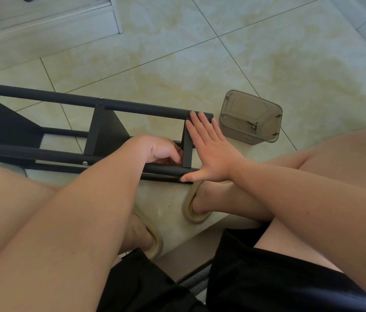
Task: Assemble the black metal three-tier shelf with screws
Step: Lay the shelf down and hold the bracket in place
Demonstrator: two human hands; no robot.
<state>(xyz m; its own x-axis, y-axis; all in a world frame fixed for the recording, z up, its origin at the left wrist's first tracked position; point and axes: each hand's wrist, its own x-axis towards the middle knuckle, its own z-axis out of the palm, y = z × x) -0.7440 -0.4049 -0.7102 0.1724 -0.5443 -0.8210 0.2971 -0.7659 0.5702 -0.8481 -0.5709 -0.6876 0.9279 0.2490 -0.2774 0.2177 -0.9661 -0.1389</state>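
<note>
The left hand (161, 152) reached forward with fingers curled under, while the right hand (211, 154) lay flat, fingers straight, thumb spread.

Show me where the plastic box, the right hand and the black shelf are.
plastic box (242, 104), head view, on a bare part of its wall.
right hand (211, 152), head view, on the back of the hand.
black shelf (143, 108), head view, on its far rail.

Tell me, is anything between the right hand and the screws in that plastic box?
Nothing visible. The right hand lies flat on the end of the shelf, and only bare floor separates it from the screws in the box.
</note>
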